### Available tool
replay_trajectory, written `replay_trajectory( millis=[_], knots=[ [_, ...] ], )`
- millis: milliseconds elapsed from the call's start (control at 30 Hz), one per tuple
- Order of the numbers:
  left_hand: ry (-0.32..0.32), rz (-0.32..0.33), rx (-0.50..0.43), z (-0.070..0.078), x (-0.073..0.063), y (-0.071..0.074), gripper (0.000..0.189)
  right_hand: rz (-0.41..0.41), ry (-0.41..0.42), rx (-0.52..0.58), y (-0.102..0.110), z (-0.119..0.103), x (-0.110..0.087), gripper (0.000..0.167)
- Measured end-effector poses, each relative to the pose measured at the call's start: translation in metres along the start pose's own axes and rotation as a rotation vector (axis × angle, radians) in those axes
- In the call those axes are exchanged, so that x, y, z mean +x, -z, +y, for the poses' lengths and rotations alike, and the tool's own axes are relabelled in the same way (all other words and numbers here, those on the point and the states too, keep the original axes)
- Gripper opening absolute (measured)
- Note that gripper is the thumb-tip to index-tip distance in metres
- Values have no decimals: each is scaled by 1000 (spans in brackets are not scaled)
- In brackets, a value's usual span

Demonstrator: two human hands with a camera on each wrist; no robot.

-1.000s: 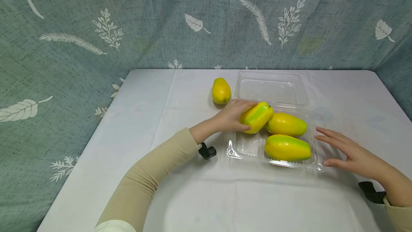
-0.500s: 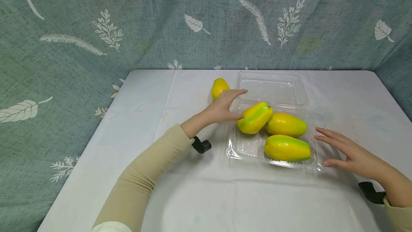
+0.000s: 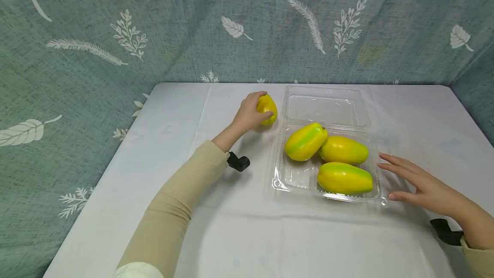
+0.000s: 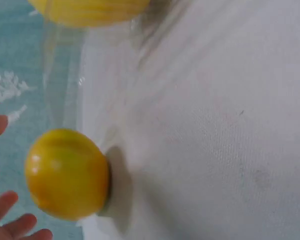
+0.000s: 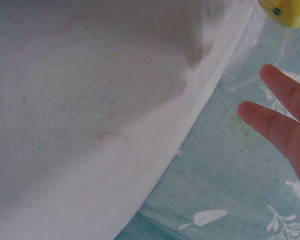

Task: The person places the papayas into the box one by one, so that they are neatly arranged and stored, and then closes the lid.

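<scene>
My left hand (image 3: 248,113) reaches around a yellow papaya (image 3: 267,110) on the white table, its thumb and fingers on either side. In the left wrist view the spread fingers (image 4: 5,205) stand a little apart from that papaya (image 4: 67,175). A clear plastic clamshell box (image 3: 293,179) lies with its lid folded back. In it are a tilted yellow-green papaya (image 3: 305,143) leaning towards its neighbour, a second papaya (image 3: 343,149) and a third papaya (image 3: 344,178) in front. My right hand (image 3: 424,185) is held beside the box's right edge with fingers straight and apart, holding nothing.
The box's clear lid (image 3: 326,104) lies flat towards the back of the table. Behind the table hangs a blue-green curtain (image 3: 247,25) with white leaf prints. The white tablecloth (image 3: 231,235) spreads in front of the box.
My left hand has let go of the tilted papaya in the box and moved left and back to the papaya outside it. My right hand has not moved.
</scene>
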State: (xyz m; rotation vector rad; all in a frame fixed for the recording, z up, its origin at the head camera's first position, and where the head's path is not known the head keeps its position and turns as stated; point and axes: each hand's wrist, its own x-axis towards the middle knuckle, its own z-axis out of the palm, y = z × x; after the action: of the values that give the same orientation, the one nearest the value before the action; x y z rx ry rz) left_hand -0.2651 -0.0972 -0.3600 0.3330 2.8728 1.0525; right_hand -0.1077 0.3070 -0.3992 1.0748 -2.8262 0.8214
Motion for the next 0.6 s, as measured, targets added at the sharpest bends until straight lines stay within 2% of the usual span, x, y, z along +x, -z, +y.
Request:
replay_trajectory(
  millis=[133,233,600],
  knots=[
    [108,36,-41,-6,7,-3,67,-2,-8,-3,0,0,0,74],
    [162,57,-60,-9,11,-6,68,-3,-11,-3,0,1,0,73],
    [222,90,-150,-19,19,-17,77,-6,-22,7,-1,2,-1,74]
  ],
)
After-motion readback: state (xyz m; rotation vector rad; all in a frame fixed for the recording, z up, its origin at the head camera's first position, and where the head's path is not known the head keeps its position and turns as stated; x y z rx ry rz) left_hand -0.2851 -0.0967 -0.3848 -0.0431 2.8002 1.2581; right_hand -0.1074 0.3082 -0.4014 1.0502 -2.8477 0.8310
